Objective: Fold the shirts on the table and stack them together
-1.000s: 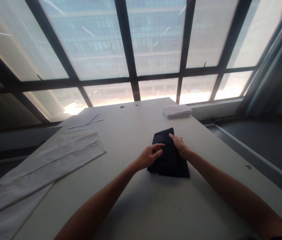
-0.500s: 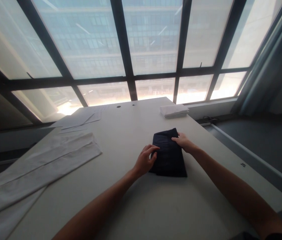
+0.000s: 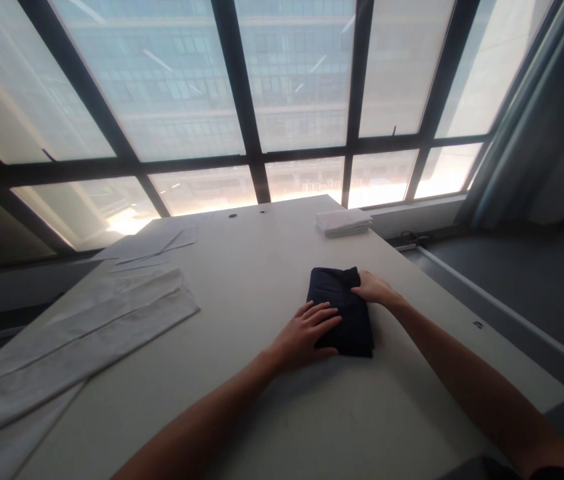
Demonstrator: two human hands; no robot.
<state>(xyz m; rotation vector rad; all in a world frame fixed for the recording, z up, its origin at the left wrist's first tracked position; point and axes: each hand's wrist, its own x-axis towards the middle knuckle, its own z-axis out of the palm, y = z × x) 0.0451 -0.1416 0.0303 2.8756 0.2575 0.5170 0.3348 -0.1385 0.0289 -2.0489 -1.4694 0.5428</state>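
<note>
A dark navy folded garment (image 3: 342, 320) lies flat on the white table (image 3: 242, 267); which kind of garment it is, I cannot tell. My left hand (image 3: 307, 333) rests on its left and near part, palm down with the fingers spread. At the far right corner my right hand (image 3: 373, 288) pinches the cloth, thumb on top and the other fingers hidden at the edge.
Light grey trousers or a similar long garment (image 3: 87, 327) stretch along the table's left side. Paper sheets (image 3: 152, 247) lie beyond them. A folded white stack (image 3: 343, 223) sits at the far right, before tall windows (image 3: 292, 80). A curtain (image 3: 512, 133) hangs at right.
My left hand has opened from a curled grip and moved right, onto the cloth. The garment's far edge has come nearer, and my right hand has moved slightly toward me with it.
</note>
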